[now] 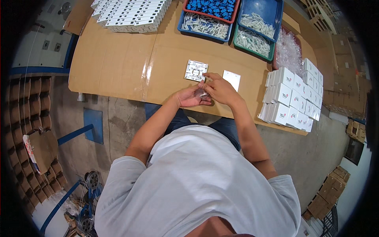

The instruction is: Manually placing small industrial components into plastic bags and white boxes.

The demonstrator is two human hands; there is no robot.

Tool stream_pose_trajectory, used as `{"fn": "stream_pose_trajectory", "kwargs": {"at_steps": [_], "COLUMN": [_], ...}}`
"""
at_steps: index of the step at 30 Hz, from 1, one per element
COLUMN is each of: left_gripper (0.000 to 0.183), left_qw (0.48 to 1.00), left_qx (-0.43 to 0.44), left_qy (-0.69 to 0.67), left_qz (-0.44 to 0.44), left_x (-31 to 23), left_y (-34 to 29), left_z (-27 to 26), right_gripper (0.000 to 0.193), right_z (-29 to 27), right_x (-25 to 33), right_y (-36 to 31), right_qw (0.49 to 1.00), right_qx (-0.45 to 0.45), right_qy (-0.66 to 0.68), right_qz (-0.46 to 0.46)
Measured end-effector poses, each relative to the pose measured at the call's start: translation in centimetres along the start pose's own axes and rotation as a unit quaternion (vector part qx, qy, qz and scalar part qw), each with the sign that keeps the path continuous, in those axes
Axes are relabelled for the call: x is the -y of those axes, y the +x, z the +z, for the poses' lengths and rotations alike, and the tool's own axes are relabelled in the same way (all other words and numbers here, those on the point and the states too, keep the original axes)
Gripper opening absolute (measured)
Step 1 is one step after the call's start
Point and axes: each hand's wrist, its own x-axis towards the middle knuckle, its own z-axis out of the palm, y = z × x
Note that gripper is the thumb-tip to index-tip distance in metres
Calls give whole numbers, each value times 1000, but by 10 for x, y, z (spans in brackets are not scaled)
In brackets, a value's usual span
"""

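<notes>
Over the table's front edge, my left hand [190, 97] is turned palm up with its fingers curled around a small clear plastic bag [203, 94]. White bits show in the bag; their kind is too small to tell. My right hand [222, 90] reaches in from the right, its thumb and fingers pinching at the same bag, while its index finger points toward a square white plastic frame [191, 74]. That frame lies flat just beyond my hands, with a light-coloured part in its middle. A plain white square plate [231, 80] lies beside my right hand, partly covered by it.
Stacked white square boxes [292, 96] stand at the right table end. Trays of blue pieces [211, 8], small white parts [205, 27] and clear plastic bags [288, 49] line the far side. Rows of white pieces [130, 15] fill the far left of the cardboard-covered table [114, 59].
</notes>
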Motion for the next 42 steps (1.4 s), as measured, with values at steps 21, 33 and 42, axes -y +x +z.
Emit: {"fn": "stream_pose_trajectory", "kwargs": {"at_steps": [21, 33, 42], "left_gripper": [54, 73, 72], "left_qw": [999, 996, 998], "left_qx": [36, 80, 38], "left_qy": [-12, 8, 3], "left_qz": [1, -43, -52], "left_x": [-3, 1, -6], "left_y": [-3, -8, -1], "left_z": [8, 0, 15], "right_gripper": [17, 22, 15], "right_z": [-17, -71, -144], "right_x": [-20, -113, -204], "right_y": [-5, 6, 41], "right_qw": [975, 955, 891], "right_qx": [86, -207, -409], "right_qy": [203, 177, -6], "right_qz": [-29, 118, 199]}}
